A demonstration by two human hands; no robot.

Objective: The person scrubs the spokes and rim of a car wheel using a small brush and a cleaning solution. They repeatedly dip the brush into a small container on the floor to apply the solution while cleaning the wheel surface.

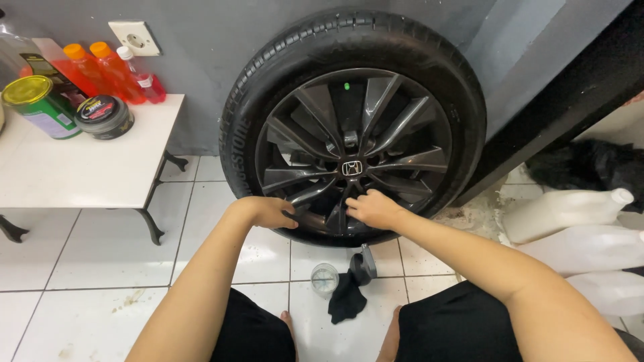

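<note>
A car wheel with a black tyre (pixel 255 87) and a dark grey multi-spoke rim (pixel 402 124) stands upright against the grey wall. My left hand (pixel 272 212) rests on the lower left of the rim, fingers curled against a spoke. My right hand (pixel 372 209) touches the lower spokes just under the hub cap (pixel 352 168), fingers bent; whether it holds anything is hidden. A small green valve cap (pixel 347 86) shows near the rim's top. On the floor below lie a black cloth (pixel 347 298) and a small round clear-lidded container (pixel 325 277).
A white low table (pixel 87 167) at the left carries a green tin (pixel 39 106), a flat black tin (pixel 103 116) and red-liquid bottles (pixel 117 70). White plastic jugs (pixel 570 211) lie at the right. A wall socket (pixel 135 37) sits above the table. The floor is white tile.
</note>
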